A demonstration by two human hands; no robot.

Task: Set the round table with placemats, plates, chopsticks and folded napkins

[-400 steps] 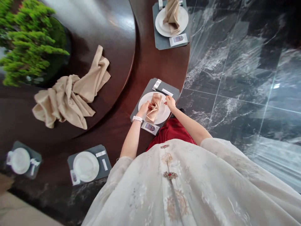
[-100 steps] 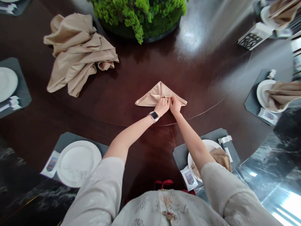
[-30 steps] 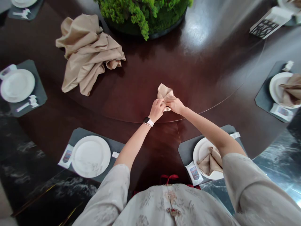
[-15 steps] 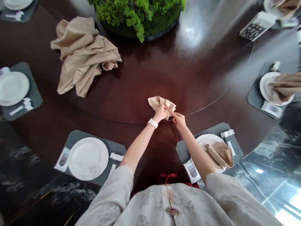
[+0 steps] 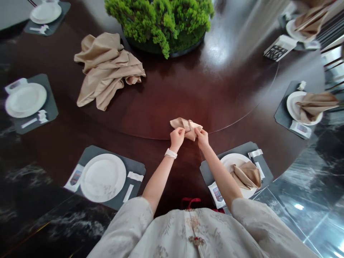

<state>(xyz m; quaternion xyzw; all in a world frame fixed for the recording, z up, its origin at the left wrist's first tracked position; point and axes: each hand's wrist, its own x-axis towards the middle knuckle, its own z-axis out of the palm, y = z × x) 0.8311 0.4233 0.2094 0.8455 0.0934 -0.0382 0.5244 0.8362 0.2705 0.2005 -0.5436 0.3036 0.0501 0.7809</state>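
A beige folded napkin (image 5: 186,126) is held just above the near edge of the dark round turntable (image 5: 166,104). My left hand (image 5: 177,136), with a white watch on the wrist, grips its left side. My right hand (image 5: 202,137) pinches its right side. Both hands are closed on the cloth. Below my right arm a white plate (image 5: 231,162) on a grey placemat carries another folded beige napkin (image 5: 245,175).
A heap of loose beige napkins (image 5: 107,68) lies at the back left of the turntable beside a green plant centrepiece (image 5: 161,18). An empty white plate (image 5: 103,177) sits on a placemat at my left. More place settings ring the dark wooden table (image 5: 80,139); marble floor lies to the right.
From a flat triangle on the turntable, the napkin has been gathered into a small bundle and drawn toward me. Both hands have come nearer the table's edge.
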